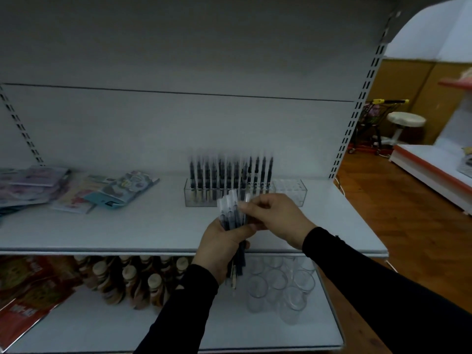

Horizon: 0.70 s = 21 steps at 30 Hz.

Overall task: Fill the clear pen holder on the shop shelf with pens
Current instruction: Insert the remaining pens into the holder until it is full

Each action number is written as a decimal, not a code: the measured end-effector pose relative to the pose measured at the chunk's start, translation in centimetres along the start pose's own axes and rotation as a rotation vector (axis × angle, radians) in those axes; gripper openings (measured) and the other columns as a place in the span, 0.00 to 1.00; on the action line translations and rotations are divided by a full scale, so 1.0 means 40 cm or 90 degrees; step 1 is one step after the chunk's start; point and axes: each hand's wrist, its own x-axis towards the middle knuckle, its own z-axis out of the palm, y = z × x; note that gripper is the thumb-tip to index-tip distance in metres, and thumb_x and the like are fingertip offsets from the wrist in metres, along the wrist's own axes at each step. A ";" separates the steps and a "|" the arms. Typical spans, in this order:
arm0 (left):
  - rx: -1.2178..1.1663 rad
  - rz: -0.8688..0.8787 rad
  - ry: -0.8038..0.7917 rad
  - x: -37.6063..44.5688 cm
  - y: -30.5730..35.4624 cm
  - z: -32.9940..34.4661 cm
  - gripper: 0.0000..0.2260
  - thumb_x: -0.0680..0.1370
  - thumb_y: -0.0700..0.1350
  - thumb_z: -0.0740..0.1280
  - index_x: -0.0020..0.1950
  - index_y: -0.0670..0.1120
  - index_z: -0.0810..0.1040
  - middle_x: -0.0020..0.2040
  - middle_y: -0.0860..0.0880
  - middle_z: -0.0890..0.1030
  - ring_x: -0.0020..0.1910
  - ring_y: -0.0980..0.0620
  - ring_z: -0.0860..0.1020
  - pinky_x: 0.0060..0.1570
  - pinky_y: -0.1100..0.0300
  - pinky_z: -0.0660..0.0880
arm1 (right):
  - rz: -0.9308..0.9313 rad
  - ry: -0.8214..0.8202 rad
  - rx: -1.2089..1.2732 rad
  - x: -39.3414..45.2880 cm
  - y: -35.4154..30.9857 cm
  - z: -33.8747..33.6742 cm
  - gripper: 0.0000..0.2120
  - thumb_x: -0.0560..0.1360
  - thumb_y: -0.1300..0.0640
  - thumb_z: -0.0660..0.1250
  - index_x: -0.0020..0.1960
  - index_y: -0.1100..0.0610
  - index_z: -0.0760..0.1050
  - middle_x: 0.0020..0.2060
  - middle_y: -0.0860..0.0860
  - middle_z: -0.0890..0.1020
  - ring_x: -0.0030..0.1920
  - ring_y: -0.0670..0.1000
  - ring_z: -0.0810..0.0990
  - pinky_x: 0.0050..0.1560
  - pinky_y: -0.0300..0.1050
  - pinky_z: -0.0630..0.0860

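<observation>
The left hand point(224, 241), closest to me, is wrapped round a bundle of pens point(233, 213), caps up, just in front of the shelf point(127, 226). The right hand point(275, 218) pinches one pen at the cap end. Behind them the clear holder point(291, 194) stands on the shelf, its left and middle slots full, the right end still bare. These pens look light, stiff and slick, so I'd pinch one high on the barrel and draw it straight out, or the bundle may spill.
</observation>
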 end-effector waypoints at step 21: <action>-0.072 -0.030 0.110 0.047 -0.003 -0.044 0.06 0.76 0.38 0.70 0.43 0.43 0.73 0.35 0.47 0.71 0.33 0.50 0.71 0.34 0.59 0.70 | -0.169 0.377 -0.029 0.164 -0.083 -0.106 0.04 0.76 0.52 0.70 0.47 0.52 0.81 0.40 0.47 0.84 0.43 0.49 0.85 0.55 0.47 0.81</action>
